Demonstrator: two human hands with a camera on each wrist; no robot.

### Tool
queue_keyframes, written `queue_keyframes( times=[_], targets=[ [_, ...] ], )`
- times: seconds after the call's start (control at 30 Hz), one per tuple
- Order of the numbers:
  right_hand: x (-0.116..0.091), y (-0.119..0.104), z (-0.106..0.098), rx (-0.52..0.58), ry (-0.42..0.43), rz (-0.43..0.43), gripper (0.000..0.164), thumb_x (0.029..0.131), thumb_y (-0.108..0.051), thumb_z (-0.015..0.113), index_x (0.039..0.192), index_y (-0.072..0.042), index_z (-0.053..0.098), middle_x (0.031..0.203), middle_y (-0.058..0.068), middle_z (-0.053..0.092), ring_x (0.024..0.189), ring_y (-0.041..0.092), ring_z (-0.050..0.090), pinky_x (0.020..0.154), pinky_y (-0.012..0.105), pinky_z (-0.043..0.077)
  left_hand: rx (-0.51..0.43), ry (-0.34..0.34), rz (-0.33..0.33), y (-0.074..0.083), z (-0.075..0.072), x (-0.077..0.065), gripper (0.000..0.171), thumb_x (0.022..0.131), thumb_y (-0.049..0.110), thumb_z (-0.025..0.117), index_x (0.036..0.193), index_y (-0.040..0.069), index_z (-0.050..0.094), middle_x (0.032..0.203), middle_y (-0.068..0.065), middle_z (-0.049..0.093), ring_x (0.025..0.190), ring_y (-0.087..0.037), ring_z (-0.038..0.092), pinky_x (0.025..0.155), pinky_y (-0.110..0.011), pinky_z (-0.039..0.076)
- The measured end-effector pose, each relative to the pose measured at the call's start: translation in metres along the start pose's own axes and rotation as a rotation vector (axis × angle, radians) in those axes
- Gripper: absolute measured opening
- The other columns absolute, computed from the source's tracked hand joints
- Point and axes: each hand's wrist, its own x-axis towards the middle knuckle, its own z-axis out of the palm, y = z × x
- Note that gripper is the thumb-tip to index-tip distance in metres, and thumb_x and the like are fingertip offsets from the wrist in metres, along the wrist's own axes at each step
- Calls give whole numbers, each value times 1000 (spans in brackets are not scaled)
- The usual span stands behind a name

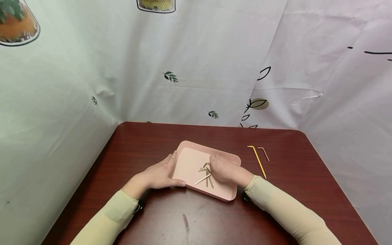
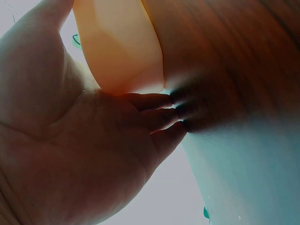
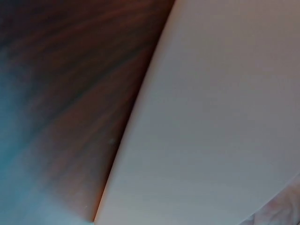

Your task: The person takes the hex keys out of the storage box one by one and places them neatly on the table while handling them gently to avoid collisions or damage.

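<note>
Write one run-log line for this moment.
left hand: touching tray; right hand: in tray, at hex keys, grip hidden; yellow key: on table

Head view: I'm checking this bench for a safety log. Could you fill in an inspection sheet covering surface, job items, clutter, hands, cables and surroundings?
Surface: dark red-brown table, with a streaky mark towards the front.
Job's things: pink tray holding several L-shaped metal keys, overlapping in a loose heap.
Clutter: yellow L-shaped key and small thin key outside the tray, to its right.
Hands: left hand rests against the tray's left end, thumb at the front rim; right hand is over the tray beside the heap, fingers curled, grip hidden.
Cables: nothing seen.
Surroundings: pale sheets with printed leaves behind the table.
</note>
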Motion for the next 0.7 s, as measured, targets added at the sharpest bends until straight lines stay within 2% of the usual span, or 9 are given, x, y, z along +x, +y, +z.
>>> queue_keyframes(
  times=[0.3, 0.53, 0.7],
  targets=[
    [-3, 3, 2, 23, 17, -7, 8, 108, -4, 53, 105, 3, 55, 86, 11, 56, 85, 31, 65, 83, 49, 58, 1, -5, 4, 1, 0, 0, 137, 93, 80, 73, 173, -12, 9, 181, -31, 15, 167, -47, 23, 129, -57, 34],
    [-8, 4, -1, 59, 18, -11, 9, 110, -3, 47, 105, 3, 53, 90, 14, 58, 93, 36, 67, 94, 54, 57, 5, 3, 2, 1, 0, 1, 136, 94, 77, 74, 173, -12, 9, 180, -31, 16, 166, -47, 24, 129, -58, 34],
    [-10, 5, -2, 47, 17, -1, 10, 110, -4, 47, 107, 4, 53, 93, 14, 58, 93, 35, 67, 94, 53, 57, -1, 10, -1, 1, 1, 1, 135, 94, 76, 76, 173, -12, 10, 180, -32, 17, 166, -47, 25, 128, -58, 35]
  ],
)
